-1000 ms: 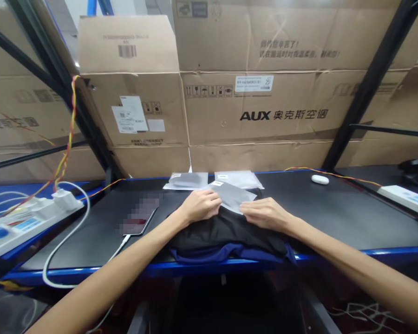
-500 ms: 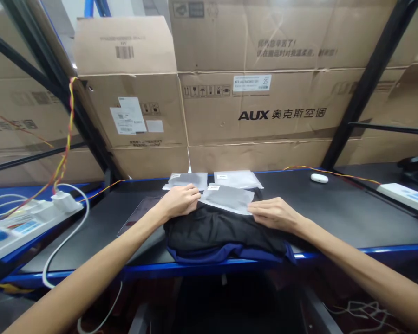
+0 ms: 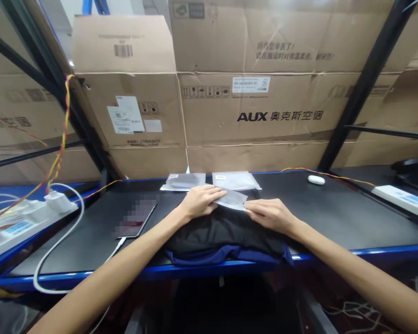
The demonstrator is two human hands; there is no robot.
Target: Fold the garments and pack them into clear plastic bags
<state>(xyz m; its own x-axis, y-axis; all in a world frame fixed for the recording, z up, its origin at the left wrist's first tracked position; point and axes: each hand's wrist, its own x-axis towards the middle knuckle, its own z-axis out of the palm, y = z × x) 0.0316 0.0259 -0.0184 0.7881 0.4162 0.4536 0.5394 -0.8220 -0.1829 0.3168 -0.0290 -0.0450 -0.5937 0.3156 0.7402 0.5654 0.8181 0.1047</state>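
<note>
At the frame's centre, a frosted pouch (image 3: 233, 200) is above black cloth (image 3: 230, 232). The right hand (image 3: 270, 215) pinches its corner; the left hand (image 3: 201, 202) covers its other end, its grip I cannot tell. It seems light, bendable, perhaps slippery, best held by edges.

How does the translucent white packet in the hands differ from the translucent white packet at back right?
The left hand and right hand touch the held translucent white packet; the back-right translucent white packet lies untouched. The held packet shows no label; the back-right packet shows one. Both look pale.
</note>
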